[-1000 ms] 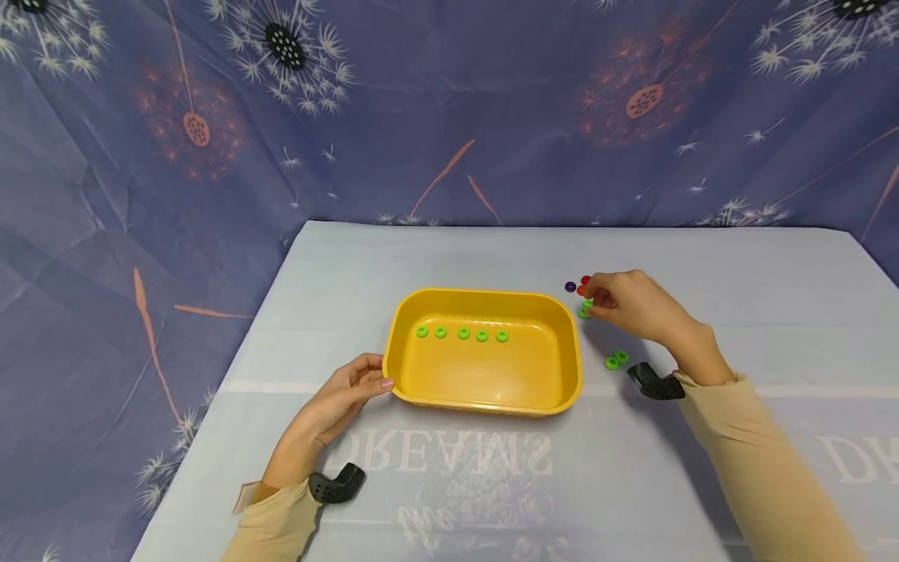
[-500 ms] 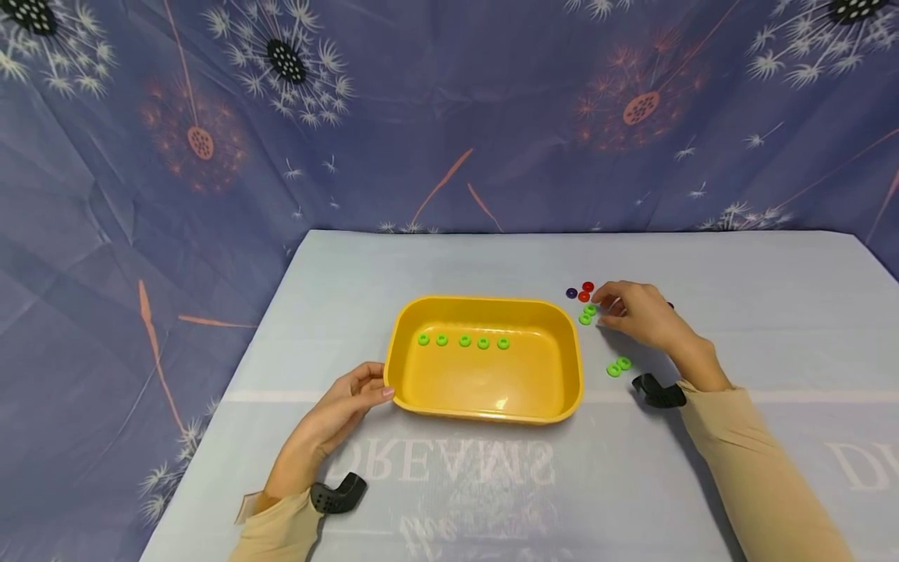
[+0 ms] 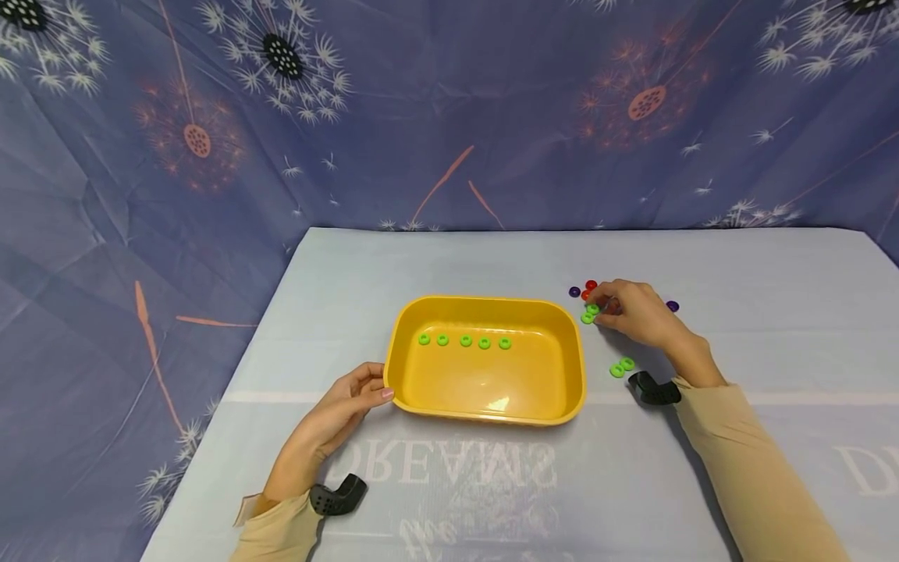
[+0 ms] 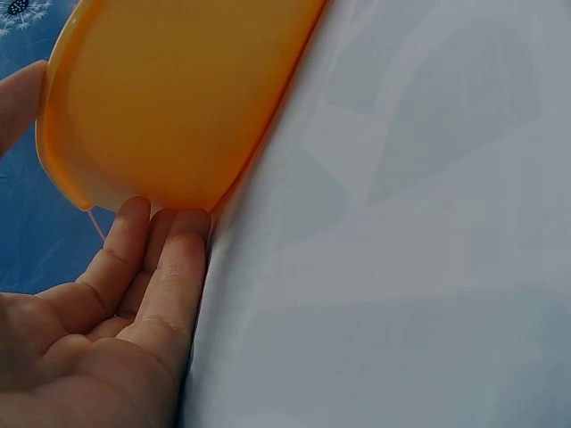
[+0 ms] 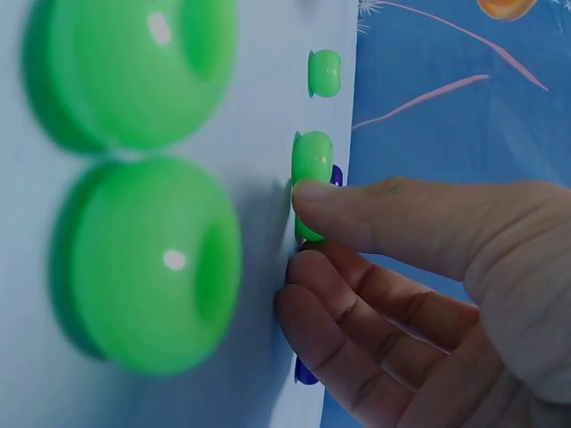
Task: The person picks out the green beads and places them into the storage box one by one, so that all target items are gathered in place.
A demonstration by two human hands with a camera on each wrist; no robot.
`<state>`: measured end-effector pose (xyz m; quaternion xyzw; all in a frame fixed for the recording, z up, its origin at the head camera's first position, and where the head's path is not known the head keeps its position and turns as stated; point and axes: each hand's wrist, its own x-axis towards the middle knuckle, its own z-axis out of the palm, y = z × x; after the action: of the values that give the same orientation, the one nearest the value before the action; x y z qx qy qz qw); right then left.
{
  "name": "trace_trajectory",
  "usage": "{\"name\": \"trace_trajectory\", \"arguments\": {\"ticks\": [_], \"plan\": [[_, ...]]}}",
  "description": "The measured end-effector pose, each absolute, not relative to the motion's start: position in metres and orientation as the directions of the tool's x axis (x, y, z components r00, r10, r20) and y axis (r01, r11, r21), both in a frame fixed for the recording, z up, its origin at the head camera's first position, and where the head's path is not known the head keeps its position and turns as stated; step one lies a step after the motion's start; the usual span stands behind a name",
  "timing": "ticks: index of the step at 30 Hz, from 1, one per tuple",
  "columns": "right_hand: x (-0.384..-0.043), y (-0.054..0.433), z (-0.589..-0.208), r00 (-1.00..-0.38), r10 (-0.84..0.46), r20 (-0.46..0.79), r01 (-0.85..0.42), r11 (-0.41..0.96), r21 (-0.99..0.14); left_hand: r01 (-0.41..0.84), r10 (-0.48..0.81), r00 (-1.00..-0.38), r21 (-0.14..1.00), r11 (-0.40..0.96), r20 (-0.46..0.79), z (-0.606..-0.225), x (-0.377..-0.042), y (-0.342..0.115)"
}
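A yellow tray (image 3: 485,390) lies on the table with several green ring-shaped beads (image 3: 466,341) in a row inside. My left hand (image 3: 344,402) holds its left end; in the left wrist view, fingertips (image 4: 183,223) touch the tray's end and the thumb is at the rim. Right of the tray, my right hand (image 3: 635,312) reaches down with thumb and index finger around a green ring bead (image 3: 593,310). In the right wrist view the thumb (image 5: 330,205) partly covers that bead, and another green bead (image 5: 312,156) touches it.
Red beads (image 3: 591,285) and a purple bead (image 3: 574,292) lie just beyond the right fingertips. Another purple bead (image 3: 673,306) lies behind the right hand. Two green beads (image 3: 621,367) sit nearer, beside the right wrist. A patterned cloth (image 3: 520,117) hangs behind the table.
My right hand drew slightly right, off the green beads, then came back to them with thumb and index finger around one. The left hand and tray stay put.
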<state>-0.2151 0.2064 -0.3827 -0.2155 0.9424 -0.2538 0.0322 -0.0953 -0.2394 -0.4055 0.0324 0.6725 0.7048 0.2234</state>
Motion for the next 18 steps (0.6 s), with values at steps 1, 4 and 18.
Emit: {"name": "trace_trajectory", "arguments": {"ticks": [1, 4, 18], "plan": [[-0.2153, 0.2061, -0.3828, -0.906, -0.421, 0.051, -0.390, 0.779, -0.490, -0.269, 0.359, -0.898, 0.963, 0.002, -0.252, -0.4051, -0.0953, -0.2394], [-0.2151, 0.2048, -0.3824, -0.907, -0.418, 0.057, -0.389, 0.778, -0.493, -0.264, 0.360, -0.900, 0.965, 0.000, -0.246, -0.4044, -0.0953, -0.2393], [-0.2111, 0.2079, -0.3827, -0.936, -0.352, 0.005, -0.309, 0.815, -0.490, -0.247, 0.362, -0.904, 0.969, -0.003, -0.229, -0.4039, -0.0942, -0.2408]]}}
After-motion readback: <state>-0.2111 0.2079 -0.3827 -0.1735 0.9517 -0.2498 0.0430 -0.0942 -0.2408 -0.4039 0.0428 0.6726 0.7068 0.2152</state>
